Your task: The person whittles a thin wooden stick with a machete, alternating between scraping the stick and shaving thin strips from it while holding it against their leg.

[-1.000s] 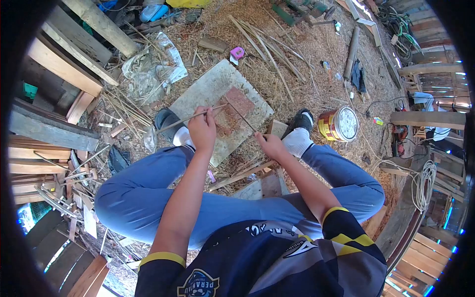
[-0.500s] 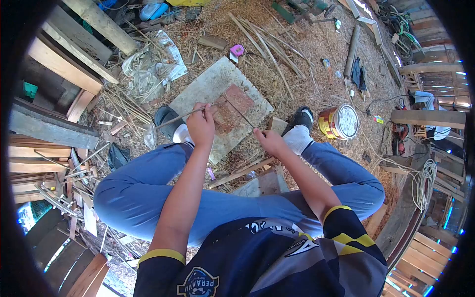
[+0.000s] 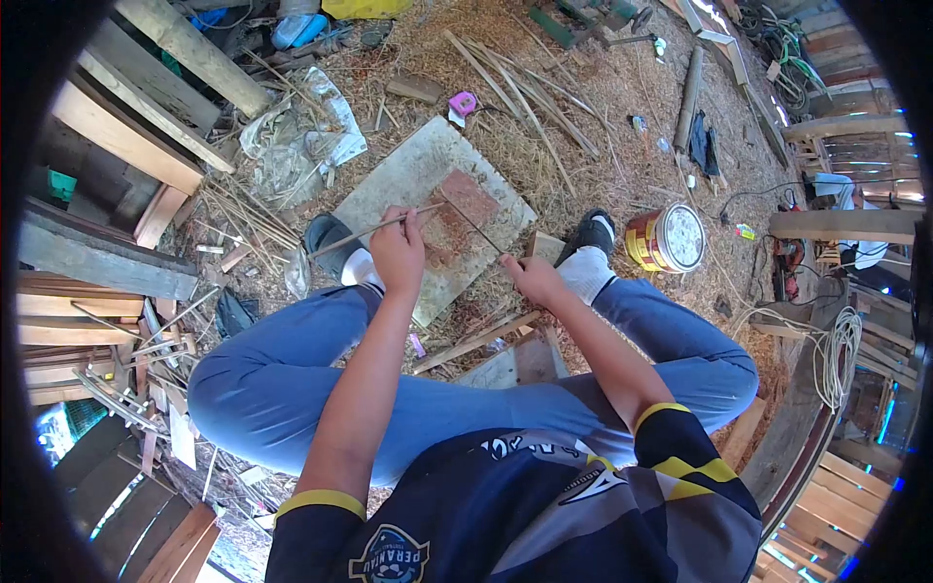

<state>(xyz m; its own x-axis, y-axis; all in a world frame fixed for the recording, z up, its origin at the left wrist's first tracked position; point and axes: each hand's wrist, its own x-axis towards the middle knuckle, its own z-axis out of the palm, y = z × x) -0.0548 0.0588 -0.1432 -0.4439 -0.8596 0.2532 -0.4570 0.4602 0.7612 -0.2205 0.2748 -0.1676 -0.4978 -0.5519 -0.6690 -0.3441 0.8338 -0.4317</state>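
Observation:
My left hand (image 3: 400, 243) is closed around a thin wooden stick (image 3: 347, 239) that slants up to the right. My right hand (image 3: 533, 279) grips the near end of a thin dark rod (image 3: 473, 226); what kind of tool it is I cannot make out. The tips of stick and rod meet, or nearly so, over a reddish flat block (image 3: 470, 198). That block lies on a worn pale board (image 3: 379, 189) on the ground, between my feet. Reddish crumbs or stains spread over the board beside the block.
A yellow-and-red paint bucket (image 3: 665, 239) stands right of my right foot. Beyond the board are a pink tape measure (image 3: 463, 103), long wood strips (image 3: 525, 92) and crumpled plastic sheeting (image 3: 301, 136). Shavings cover the ground. Coiled rope (image 3: 838, 360) hangs at right; another person (image 3: 860, 219) is partly visible.
Both hands keep their holds and have barely moved. The stick and rod still come together over the reddish block; the view has shifted only slightly.

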